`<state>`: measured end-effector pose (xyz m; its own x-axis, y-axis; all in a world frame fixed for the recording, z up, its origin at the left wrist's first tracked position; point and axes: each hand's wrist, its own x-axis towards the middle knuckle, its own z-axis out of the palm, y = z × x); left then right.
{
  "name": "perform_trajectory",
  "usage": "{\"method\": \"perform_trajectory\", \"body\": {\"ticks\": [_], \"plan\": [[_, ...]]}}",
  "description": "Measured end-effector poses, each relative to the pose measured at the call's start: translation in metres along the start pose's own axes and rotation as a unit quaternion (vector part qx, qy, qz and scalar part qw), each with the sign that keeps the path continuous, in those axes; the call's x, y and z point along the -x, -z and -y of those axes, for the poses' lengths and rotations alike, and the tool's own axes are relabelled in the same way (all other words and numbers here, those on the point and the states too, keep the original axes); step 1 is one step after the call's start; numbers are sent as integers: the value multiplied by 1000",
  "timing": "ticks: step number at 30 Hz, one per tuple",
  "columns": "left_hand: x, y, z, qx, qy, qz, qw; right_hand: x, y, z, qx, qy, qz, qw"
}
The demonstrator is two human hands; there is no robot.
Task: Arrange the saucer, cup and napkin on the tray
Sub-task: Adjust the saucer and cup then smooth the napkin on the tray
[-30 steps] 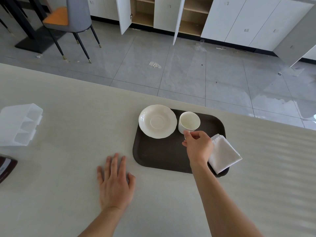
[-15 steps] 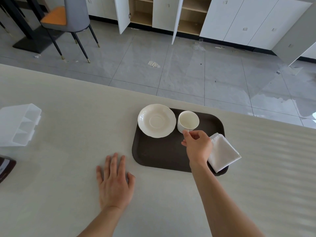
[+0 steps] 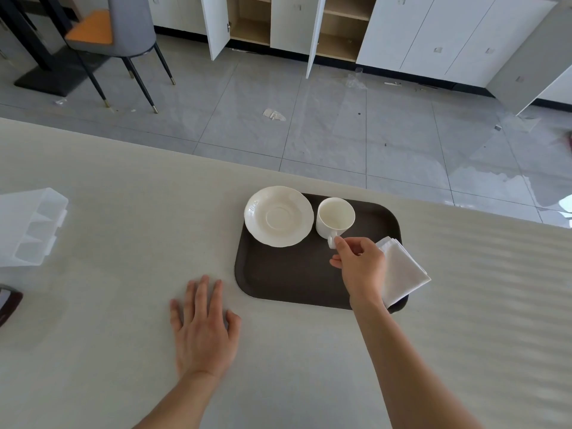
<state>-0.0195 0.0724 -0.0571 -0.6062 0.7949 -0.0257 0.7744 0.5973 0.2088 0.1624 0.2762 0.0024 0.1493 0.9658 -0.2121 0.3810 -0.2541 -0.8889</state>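
Observation:
A dark brown tray [image 3: 278, 280] lies on the pale counter. On its far left corner a white saucer [image 3: 278, 215] overhangs the rim. A white cup [image 3: 335, 215] stands upright on the tray just right of the saucer, its handle toward me. A folded white napkin [image 3: 402, 274] rests over the tray's right edge. My right hand [image 3: 360, 266] hovers over the tray between cup and napkin. Its index fingertip touches the cup handle, while the thumb is off it and the fingers are loosely curled. My left hand [image 3: 204, 329] lies flat on the counter, left of the tray, fingers spread.
A clear plastic divided organiser [image 3: 29, 227] sits at the counter's left edge, with a dark object [image 3: 9, 305] below it. The counter's far edge runs just behind the tray. Beyond it are tiled floor, a chair and open cabinets.
My right hand has drawn back a little from the cup, so the handle now shows. The cup, saucer, napkin and left hand stay where they were.

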Motion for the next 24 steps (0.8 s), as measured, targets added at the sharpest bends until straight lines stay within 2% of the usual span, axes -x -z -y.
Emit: {"method": "perform_trajectory", "body": {"ticks": [9,16,20,24], "plan": [[-1,-2,1,5,-4,-16,1000,-15,62,-21,115,67,-11,991],[0,-1,0,17,-3,-21,1000,-34,109,-27,306,136,-99,937],[1,1,-1,21,-1,-18,1000,-45,122,-31,398,92,-42,912],[0,1,-1,20,-2,-17,1000,-53,129,-37,411,26,25,911]]}}
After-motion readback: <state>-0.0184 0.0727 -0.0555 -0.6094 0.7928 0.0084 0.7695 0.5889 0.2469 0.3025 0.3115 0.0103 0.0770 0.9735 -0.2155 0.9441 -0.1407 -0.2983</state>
